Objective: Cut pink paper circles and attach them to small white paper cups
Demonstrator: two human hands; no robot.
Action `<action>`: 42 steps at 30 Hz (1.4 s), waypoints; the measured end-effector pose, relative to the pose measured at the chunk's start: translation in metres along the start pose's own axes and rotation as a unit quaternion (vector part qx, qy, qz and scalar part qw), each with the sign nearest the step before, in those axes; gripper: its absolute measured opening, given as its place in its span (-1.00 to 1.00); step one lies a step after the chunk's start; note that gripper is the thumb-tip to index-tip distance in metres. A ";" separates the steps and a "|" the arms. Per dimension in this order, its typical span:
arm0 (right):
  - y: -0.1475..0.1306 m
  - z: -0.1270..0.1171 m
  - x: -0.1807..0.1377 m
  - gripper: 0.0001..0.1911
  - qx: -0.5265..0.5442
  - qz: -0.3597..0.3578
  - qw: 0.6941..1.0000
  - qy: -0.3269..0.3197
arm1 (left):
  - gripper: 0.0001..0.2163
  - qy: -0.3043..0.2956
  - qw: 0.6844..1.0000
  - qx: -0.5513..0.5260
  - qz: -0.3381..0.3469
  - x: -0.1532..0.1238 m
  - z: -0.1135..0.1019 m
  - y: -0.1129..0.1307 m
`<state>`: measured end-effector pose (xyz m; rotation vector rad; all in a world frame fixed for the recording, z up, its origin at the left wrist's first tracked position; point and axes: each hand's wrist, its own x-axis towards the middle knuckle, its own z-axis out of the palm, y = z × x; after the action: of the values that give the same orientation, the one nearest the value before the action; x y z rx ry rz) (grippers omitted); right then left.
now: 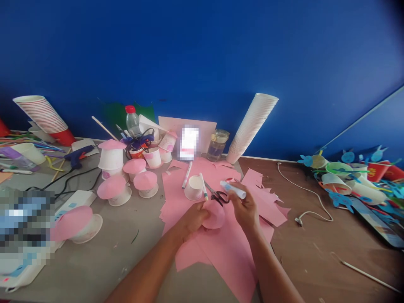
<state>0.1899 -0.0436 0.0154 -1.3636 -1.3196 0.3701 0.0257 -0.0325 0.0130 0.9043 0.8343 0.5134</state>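
Note:
Over a layer of pink paper sheets (230,252), my left hand (193,219) pinches the edge of a small round pink paper piece (214,215). My right hand (246,210) grips a glue stick (234,190), a white tube with a pale blue label, held tilted just above and right of the round piece. Black-handled scissors (219,196) lie between the two hands, their blades pointing away. Just beyond my left hand, a white paper cup (193,188) stands upright, with a slim white marker (203,187) beside it and another marker (187,176) behind.
Several cups with pink paper tops (112,187) stand to the left near a power strip (74,202). At the back are a phone (188,143), a glass jar (217,145) and a leaning cup stack (252,126). A white cable (318,202) and blue-decorated cups (334,183) lie right.

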 end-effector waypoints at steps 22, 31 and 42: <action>-0.005 0.014 -0.008 -0.69 0.024 0.107 0.994 -0.010 | -0.75 -0.036 0.996 -0.076 0.041 0.005 -0.005 -0.005; -0.013 0.031 -0.025 -0.65 0.021 0.112 0.991 0.064 | -0.82 0.014 0.993 -0.082 0.080 0.009 0.002 -0.011; -0.022 0.002 -0.022 -0.82 0.029 -0.030 0.998 -0.053 | -0.83 0.030 0.994 -0.080 0.061 0.008 -0.001 -0.009</action>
<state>0.1712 -0.0667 0.0230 -1.2677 -1.4234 0.4421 0.0300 -0.0318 0.0019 0.7985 0.7837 0.7082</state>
